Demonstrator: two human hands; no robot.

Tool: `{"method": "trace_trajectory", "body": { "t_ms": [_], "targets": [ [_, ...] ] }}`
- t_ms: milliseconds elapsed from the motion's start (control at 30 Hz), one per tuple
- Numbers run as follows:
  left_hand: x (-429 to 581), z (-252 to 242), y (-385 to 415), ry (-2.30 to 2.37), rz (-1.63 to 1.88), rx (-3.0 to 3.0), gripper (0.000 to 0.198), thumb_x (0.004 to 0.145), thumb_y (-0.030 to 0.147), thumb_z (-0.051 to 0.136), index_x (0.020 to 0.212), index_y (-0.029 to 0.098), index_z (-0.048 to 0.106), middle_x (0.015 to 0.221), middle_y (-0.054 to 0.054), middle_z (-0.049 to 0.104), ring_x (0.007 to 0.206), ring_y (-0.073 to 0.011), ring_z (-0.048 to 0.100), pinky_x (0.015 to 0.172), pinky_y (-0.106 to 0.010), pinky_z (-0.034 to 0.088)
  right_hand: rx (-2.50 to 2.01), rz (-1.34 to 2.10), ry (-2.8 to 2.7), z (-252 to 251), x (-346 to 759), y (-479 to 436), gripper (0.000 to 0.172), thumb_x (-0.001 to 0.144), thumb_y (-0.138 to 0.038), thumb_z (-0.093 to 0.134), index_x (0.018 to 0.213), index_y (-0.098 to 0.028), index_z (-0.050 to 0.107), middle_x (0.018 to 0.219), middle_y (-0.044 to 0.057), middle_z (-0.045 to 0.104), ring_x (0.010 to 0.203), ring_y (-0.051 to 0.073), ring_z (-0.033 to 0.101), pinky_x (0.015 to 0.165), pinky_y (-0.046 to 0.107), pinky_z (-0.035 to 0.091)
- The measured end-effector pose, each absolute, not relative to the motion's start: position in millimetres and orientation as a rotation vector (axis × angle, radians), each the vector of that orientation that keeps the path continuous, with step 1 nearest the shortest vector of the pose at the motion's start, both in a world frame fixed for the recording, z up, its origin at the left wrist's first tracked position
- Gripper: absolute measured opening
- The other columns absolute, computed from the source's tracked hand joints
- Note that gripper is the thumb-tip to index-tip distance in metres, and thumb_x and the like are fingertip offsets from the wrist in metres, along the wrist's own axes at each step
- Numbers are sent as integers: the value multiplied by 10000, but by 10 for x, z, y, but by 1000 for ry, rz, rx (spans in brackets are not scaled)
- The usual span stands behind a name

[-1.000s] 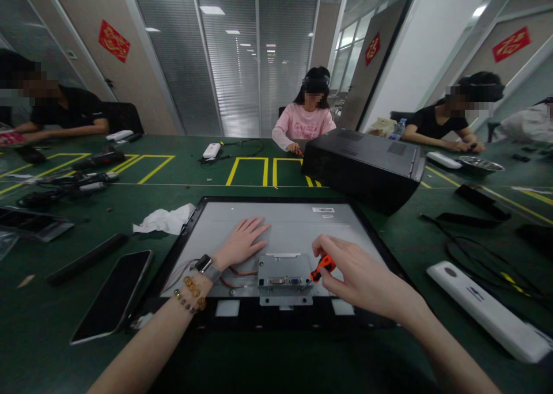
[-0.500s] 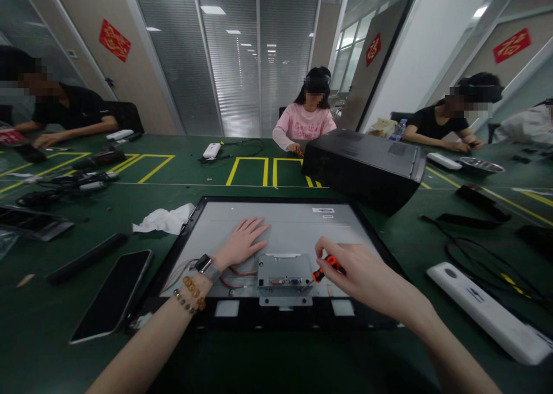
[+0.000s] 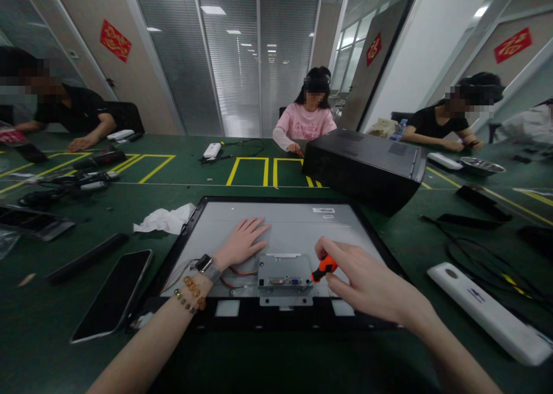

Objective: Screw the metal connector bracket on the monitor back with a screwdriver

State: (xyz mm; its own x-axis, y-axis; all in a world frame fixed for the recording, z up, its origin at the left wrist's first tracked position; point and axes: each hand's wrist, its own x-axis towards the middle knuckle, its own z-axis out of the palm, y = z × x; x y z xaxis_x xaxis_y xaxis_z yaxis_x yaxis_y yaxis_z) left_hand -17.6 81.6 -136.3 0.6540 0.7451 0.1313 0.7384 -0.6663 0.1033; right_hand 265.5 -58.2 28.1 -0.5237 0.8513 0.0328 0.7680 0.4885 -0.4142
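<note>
My left hand (image 3: 244,243) lies flat, fingers stretched out, on the grey metal back of a monitor panel (image 3: 298,224) that rests in a black frame on the table. Between the fingers of my right hand (image 3: 363,276) is an orange and black screwdriver (image 3: 325,267), tilted down to the left. Its tip points at the right end of a metal bracket (image 3: 285,273), which carries a white and a blue video port; whether it touches a screw I cannot tell. Thin coloured wires (image 3: 237,273) run from the bracket, partly behind my left wrist.
A crumpled tissue (image 3: 166,219), a black phone (image 3: 113,295) and a dark bar (image 3: 88,258) lie to the left. To the right are a white oblong device (image 3: 488,313) and black cables (image 3: 470,267). A large black case (image 3: 363,166) stands behind the panel. Several people sit around the table.
My right thumb has moved away from the screwdriver handle, and more of the orange handle shows. My left hand stays in place. At far left a co-worker's hand has shifted right.
</note>
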Motion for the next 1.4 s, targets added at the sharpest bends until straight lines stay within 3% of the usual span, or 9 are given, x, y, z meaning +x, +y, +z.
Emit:
{"method": "trace_trajectory", "body": {
  "t_ms": [200,500,767,900,1100,1400],
  "targets": [
    [-179,-1361,815,1264,256,2814,541,1026,550,326,1501,292,341,1587,-52,278,1448,-263,260,1171,-469,193,-1370,513,-2521,255,2668,-572,68,952,-241,427,965,-217,489,814,29,650,755,205,596,689,325,420],
    [-162,-1337,803,1286,256,2808,534,1024,547,335,1492,290,359,1578,-45,302,1441,-264,276,1170,-467,199,-1361,367,-2586,183,2642,-505,237,1025,-374,420,904,-229,564,690,-8,663,605,175,615,592,284,349],
    [-164,-1328,796,1282,258,2819,539,1024,550,338,1494,287,356,1582,-50,292,1445,-266,269,1169,-469,205,-1317,499,-2516,304,2645,-583,100,940,-183,456,1005,-213,525,923,34,664,830,203,618,753,325,436],
    [-156,-1322,798,1294,216,2810,537,1024,535,358,1497,282,352,1583,-53,288,1445,-271,267,1170,-473,204,-1300,512,-2537,262,2651,-568,83,974,-214,458,996,-223,537,886,16,660,794,188,615,727,307,426],
    [-161,-1348,808,1289,240,2826,543,1025,552,330,1495,282,356,1580,-54,296,1438,-266,281,1165,-470,208,-1338,406,-2598,208,2638,-507,263,1021,-379,417,915,-211,590,751,22,652,674,189,608,644,300,386],
    [-161,-1325,801,1277,232,2812,547,1027,551,322,1499,277,349,1582,-55,290,1443,-270,269,1164,-475,208,-1278,480,-2541,282,2650,-579,91,937,-197,476,991,-206,549,898,28,659,810,201,607,757,324,420]
  ]
}}
